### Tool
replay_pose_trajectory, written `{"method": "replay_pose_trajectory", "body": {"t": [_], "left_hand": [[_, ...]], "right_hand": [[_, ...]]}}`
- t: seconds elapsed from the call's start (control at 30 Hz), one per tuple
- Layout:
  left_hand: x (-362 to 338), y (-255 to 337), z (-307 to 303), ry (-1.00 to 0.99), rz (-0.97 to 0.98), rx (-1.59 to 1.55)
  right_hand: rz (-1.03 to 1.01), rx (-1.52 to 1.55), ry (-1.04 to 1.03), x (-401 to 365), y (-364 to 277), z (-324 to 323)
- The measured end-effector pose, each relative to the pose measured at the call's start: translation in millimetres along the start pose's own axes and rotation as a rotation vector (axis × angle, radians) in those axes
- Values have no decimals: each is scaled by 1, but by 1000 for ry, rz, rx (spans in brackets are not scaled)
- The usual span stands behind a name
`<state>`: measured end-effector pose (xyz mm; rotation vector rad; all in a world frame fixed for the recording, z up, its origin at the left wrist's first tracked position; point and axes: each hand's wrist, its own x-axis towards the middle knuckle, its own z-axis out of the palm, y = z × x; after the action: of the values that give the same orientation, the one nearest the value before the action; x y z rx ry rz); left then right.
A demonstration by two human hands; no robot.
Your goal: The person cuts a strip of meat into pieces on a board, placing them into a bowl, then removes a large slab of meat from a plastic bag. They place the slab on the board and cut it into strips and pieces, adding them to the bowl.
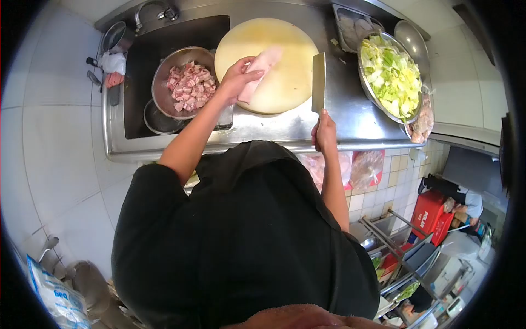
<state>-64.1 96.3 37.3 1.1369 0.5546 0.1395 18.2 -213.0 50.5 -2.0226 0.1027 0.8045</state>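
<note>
A long pale pink slab of meat point(263, 63) is over the round yellowish chopping board point(293, 82), tilted across it. My left hand point(238, 79) is closed on the slab's left side, thumb lying across its top. To the right, my right hand point(325, 132) is wrapped round the handle of a cleaver point(319, 82). Its broad blade points away from me, overlapping the board's right edge in this view. Left of the board, a steel bowl point(159, 90) of cubed raw meat point(192, 86) rests in the sink.
A big metal bowl point(366, 90) of chopped cabbage point(390, 77) stands on the steel counter point(342, 104) at right, with a metal tray point(350, 27) behind it. The sink point(139, 66) has a tap point(138, 22). Behind me are a metal rack point(400, 247) and a red cooler box point(430, 214).
</note>
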Motion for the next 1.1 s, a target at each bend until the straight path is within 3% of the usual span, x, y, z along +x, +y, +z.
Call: {"method": "replay_pose_trajectory", "body": {"t": [0.17, 0.27, 0.37, 0.47, 0.57, 0.67, 0.77, 0.87, 0.97, 1.07, 1.1], "left_hand": [[-8, 14, 45, -6, 210, -176], [17, -12, 51, 112, 340, 123], [24, -14, 33, -62, -69, 830], [24, -35, 15, -24, -163, 670], [13, -53, -5, 63, 346, 1048], [14, -39, -8, 19, 562, 1118], [39, -18, 8, -116, 780, 1330], [67, -3, 26, -391, 974, 1584], [101, 4, 40, -722, 1006, 1787], [108, 31, 60, -860, 720, 1924], [111, 31, 61, -816, 630, 1927]], "right_hand": [[-1, 18, -15, 2, 1, -2], [10, 34, -14, 0, -2, -2], [-13, 77, 1, 3, 5, 1], [-37, 77, -5, 6, 7, 1], [45, 43, -16, -5, -7, -1], [38, 61, -14, -4, -6, 0], [45, 34, -16, -4, -7, -1], [45, 49, -9, 2, -1, 0], [-35, 60, 19, 8, 11, 3], [18, 65, 21, 0, 3, 4], [41, 70, 17, -1, 3, 4]]}}
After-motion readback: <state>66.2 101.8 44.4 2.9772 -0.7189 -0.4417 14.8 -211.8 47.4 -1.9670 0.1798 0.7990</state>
